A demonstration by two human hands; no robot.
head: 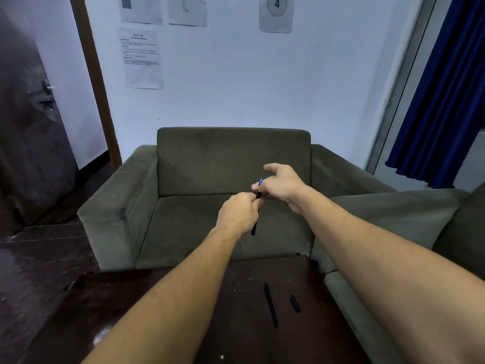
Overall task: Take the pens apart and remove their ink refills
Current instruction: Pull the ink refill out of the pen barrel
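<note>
1. The left grip is curled round the middle of a black pen, which it holds nearly upright in the air in front of a green armchair. The barrel's lower end sticks out below the fist.
2. The right grip pinches the pen's upper end with its fingertips. A blue part shows just above the pinch.
3. Lower down, on the dark table, lies a second black pen. A short black cap lies just beside it on the right, not touching.
4. Papers hang on the wall behind the armchair, and a blue curtain hangs at the right.
</note>
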